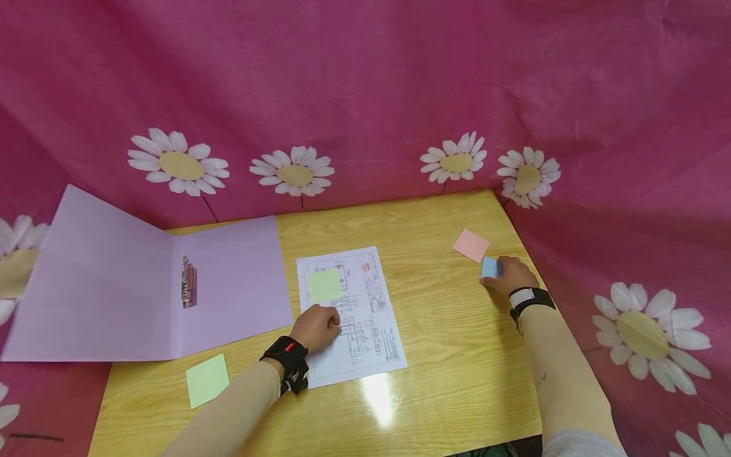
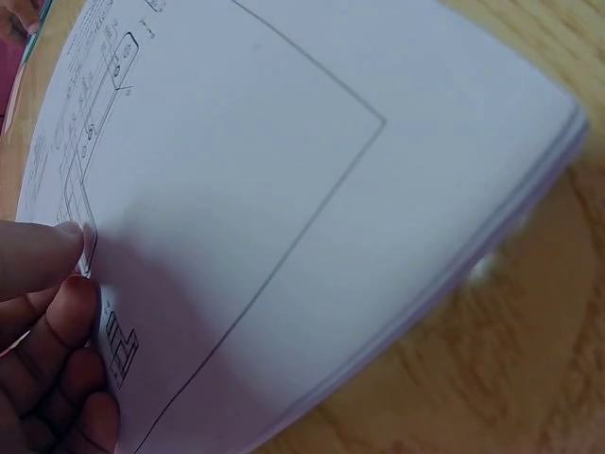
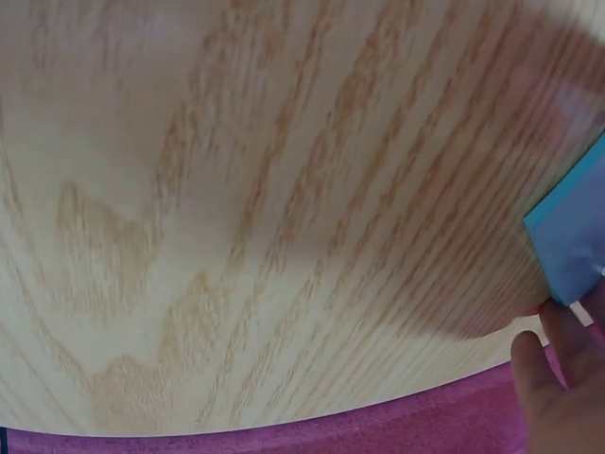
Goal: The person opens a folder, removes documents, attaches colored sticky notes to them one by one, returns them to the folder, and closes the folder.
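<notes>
On the right side of the table, my right hand (image 1: 516, 276) grips a small blue sticky note pad (image 1: 491, 267). In the right wrist view the pad (image 3: 573, 236) is partly cut off by the frame edge, with fingers (image 3: 534, 374) at its lower side. Close by lies a pink sticky note pad (image 1: 471, 245). My left hand (image 1: 316, 327) rests on a stack of white printed drawing sheets (image 1: 371, 346), fingers loosely curled, thumb near the index finger, with nothing seen held. A pale green sticky note (image 1: 325, 285) lies on the top sheet.
To the left, an open lilac ring binder (image 1: 240, 279) shows its metal clip (image 1: 189, 282); its cover stands partly raised. Another pale green sticky note pad (image 1: 207, 381) lies before it. A pink flowered cloth (image 1: 365, 95) hangs behind and beside the wooden table (image 1: 457, 381).
</notes>
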### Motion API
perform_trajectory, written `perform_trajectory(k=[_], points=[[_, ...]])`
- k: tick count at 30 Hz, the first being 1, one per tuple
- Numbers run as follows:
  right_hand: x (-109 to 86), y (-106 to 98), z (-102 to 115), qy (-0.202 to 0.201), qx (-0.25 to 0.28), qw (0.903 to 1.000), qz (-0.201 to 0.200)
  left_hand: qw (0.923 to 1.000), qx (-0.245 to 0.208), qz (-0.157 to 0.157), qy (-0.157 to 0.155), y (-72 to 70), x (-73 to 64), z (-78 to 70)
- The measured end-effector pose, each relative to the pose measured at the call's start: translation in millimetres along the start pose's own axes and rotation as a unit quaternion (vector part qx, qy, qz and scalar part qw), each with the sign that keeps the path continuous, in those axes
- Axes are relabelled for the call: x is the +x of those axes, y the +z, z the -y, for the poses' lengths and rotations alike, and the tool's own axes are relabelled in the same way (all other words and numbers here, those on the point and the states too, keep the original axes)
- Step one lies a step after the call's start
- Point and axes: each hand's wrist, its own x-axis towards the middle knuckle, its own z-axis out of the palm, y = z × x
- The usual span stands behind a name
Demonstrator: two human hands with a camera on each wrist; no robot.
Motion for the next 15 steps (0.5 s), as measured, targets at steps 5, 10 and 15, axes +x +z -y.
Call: perform_trajectory(k=[5,10,15], points=[[-3.2,1.6,3.9,0.016,-0.003,0.9998,-0.011,0.9999,0.001,0.004,0.01,-0.3,-1.6,-0.3],[-7.2,5.7,8.5,0.031,0.022,0.9993,0.003,0.9998,0.008,0.006,0.018,2.2,-3.6,2.0],[-7.3,10.8,13.4,0.015,0.061,0.998,0.002,0.9997,0.012,0.005,0.021,3.2,-3.3,4.6]])
